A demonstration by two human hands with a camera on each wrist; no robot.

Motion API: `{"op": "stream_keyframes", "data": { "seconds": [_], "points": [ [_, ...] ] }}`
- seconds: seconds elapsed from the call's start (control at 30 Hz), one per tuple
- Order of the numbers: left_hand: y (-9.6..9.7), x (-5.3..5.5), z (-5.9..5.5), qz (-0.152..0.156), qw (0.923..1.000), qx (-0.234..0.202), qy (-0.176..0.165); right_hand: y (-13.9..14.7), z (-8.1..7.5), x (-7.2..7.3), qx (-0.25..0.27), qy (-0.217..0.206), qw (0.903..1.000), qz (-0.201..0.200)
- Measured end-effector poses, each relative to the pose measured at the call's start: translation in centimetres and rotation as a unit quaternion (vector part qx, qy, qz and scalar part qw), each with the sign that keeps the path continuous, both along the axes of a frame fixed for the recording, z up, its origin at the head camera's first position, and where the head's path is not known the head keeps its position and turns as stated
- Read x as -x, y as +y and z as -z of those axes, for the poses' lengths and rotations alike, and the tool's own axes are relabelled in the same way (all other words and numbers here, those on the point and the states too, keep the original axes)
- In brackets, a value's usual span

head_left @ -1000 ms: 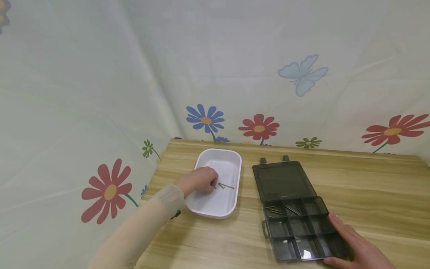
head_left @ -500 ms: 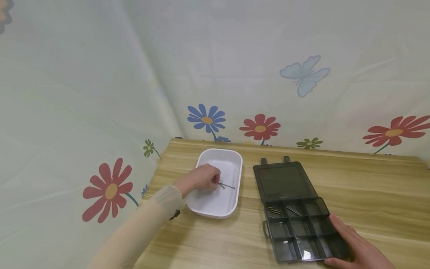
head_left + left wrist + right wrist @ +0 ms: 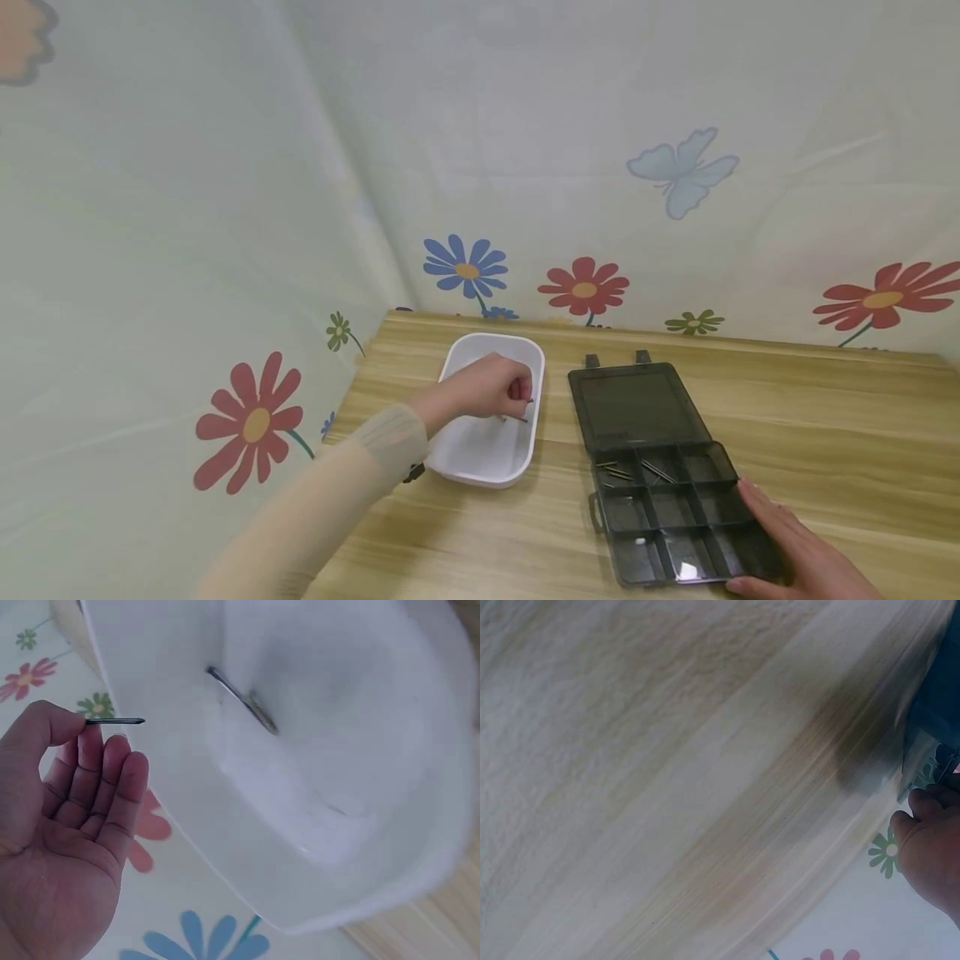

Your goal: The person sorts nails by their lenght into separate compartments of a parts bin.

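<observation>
My left hand [image 3: 491, 387] is over the right side of a white tray [image 3: 480, 457]. Its thumb and index finger pinch a short dark nail [image 3: 115, 721], whose pointed tip sticks out; the other fingers are loosely bent. On the tray floor lie a longer nail [image 3: 240, 697] and a brassy piece beside it, partly hidden. At the right, my right hand [image 3: 806, 550] grips the front right corner of a dark see-through compartment box [image 3: 630, 408], with the thumb at the front edge and fingers along the side. The box lies with its lid laid back.
Several brassy nails or screws [image 3: 617, 473] lie in the box's back left compartment, and silvery ones [image 3: 657, 470] in the back middle one. A wooden table [image 3: 525, 533] bears tray and box. A flower-printed curtain [image 3: 585, 167] hangs behind and to the left.
My left hand has moved right and slightly up within the tray, and a nail now shows between its fingertips. The right hand and the box stay in place.
</observation>
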State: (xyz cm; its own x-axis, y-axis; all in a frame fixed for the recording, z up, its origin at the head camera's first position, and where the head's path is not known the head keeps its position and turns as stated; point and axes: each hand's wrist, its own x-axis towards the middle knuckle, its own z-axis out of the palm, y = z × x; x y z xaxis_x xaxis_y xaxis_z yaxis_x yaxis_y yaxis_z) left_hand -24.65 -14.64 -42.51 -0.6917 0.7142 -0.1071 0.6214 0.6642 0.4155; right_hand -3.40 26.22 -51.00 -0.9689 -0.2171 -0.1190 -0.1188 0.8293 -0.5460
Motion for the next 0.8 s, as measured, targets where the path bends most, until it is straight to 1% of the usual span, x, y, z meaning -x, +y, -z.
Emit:
{"op": "stream_keyframes", "data": {
  "seconds": [0.07,0.17,0.33,0.4,0.5,0.57,0.63,0.73,0.8],
  "points": [
    [1.1,-0.3,-0.3,0.013,0.9998,-0.011,-0.014,0.1,0.1,0.0,0.018,-0.013,0.9997,-0.001],
    [2.9,-0.6,-0.6,0.03,0.9988,-0.027,-0.027,0.3,0.2,0.1,0.03,-0.029,0.9992,-0.001],
    [6.1,-1.3,-1.2,0.055,0.9968,-0.044,-0.039,0.4,0.5,0.4,0.003,-0.017,0.9998,-0.005],
    [7.4,-1.5,-1.4,0.064,0.9961,-0.043,-0.042,0.4,0.5,0.4,-0.008,-0.005,0.9999,-0.007],
    [9.3,-2.0,-1.6,0.072,0.9958,-0.036,-0.044,0.3,0.5,0.5,-0.013,-0.003,0.9999,-0.005],
    [10.4,-2.4,-1.7,0.074,0.9961,-0.031,-0.036,0.2,0.5,0.6,-0.014,-0.005,0.9999,-0.002],
    [11.4,-2.7,-1.7,0.076,0.9961,-0.031,-0.032,0.1,0.6,0.6,-0.014,-0.013,0.9998,0.003],
    [12.7,-3.0,-1.3,0.077,0.9961,-0.033,-0.028,0.0,0.6,0.6,-0.011,-0.033,0.9993,0.011],
    [13.4,-3.2,-0.9,0.076,0.9959,-0.037,-0.032,0.1,0.6,0.5,-0.01,-0.033,0.9994,0.01]
  ]
}}
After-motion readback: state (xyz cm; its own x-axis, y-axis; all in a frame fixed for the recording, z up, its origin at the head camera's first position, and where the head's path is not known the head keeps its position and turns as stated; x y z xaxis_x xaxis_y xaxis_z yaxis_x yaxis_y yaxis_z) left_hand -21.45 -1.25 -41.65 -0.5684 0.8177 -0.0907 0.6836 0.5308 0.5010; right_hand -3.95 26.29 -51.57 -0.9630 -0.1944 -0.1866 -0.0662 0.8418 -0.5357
